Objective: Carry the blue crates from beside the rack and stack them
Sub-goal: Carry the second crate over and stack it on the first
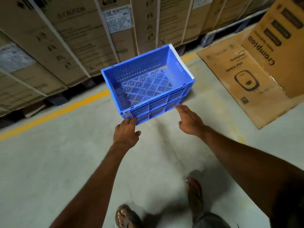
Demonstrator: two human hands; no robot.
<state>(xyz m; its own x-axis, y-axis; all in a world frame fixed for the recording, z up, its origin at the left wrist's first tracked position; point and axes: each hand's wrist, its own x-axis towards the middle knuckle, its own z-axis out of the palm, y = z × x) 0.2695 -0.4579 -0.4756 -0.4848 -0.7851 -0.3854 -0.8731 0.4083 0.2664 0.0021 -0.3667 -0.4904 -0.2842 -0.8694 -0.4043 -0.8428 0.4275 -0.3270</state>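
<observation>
Stretching under you is a grey concrete floor (pixel 65 162), crossed by a yellow line (pixel 54 112) that runs along the foot of a long row of tall brown cartons (pixel 79 38), strapped with white bands and standing on dark pallets (pixel 57 100). Off to your right a flattened Crompton carton (pixel 238 76) lies on the floor, printed with an appliance picture, and a second Crompton box (pixel 279 38) stands over its far end. Between the two, just on your side of the yellow line, sits the blue crate (pixel 148 86), open side up, its walls and bottom slotted and nothing inside. It looks slightly tilted, and you cannot tell whether its base rests fully on the floor. A white sheet (pixel 181 61) lies along its far right wall. Both your bare arms reach forward to its near wall. Your left grip (pixel 126 132) has its fingers apart and loosely bent, the tips touching the near left lower corner. Your right grip (pixel 189 119) is flat, fingers straight, the tips against the near right lower edge. Neither is clamped on the crate. Your sandalled feet (pixel 195 193) show blurred below. A small label (pixel 127 115) marks the crate's near left corner.
</observation>
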